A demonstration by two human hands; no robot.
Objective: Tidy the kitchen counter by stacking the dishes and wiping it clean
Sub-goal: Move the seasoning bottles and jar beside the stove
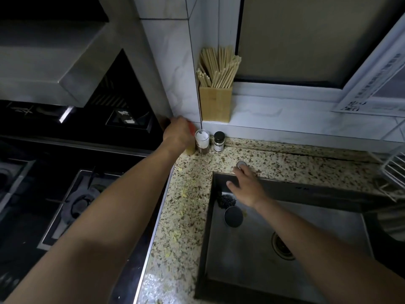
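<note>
The left hand (176,133) reaches to the back corner of the speckled worktop (186,207), where its grip is closed around the top of a bottle (190,148) with a red cap; only the yellowish lower part and a bit of red show past the fingers. Just right of it stand a clear jar (202,142) with a white top and a small dark-lidded jar (219,141), all three against the tiled wall. On the sill above, a wooden box (215,104) holds a bunch of chopsticks (219,66). The right hand (246,187) hangs over the back left corner of the steel sink (241,260), fingers spread and loose, holding nothing; its fingertips are close to a small round metal cap (241,164) set in the worktop behind the sink. In the sink lie a dark scrubber (226,200) and, just in front of it, a round black plug (233,216); the drain (282,245) sits farther right, partly behind the forearm. Yellowish crumbs are scattered on the worktop between the sink and the hob (72,200) to the left. A white wire rack (392,170) shows at the right edge. No dishes can be seen.
</note>
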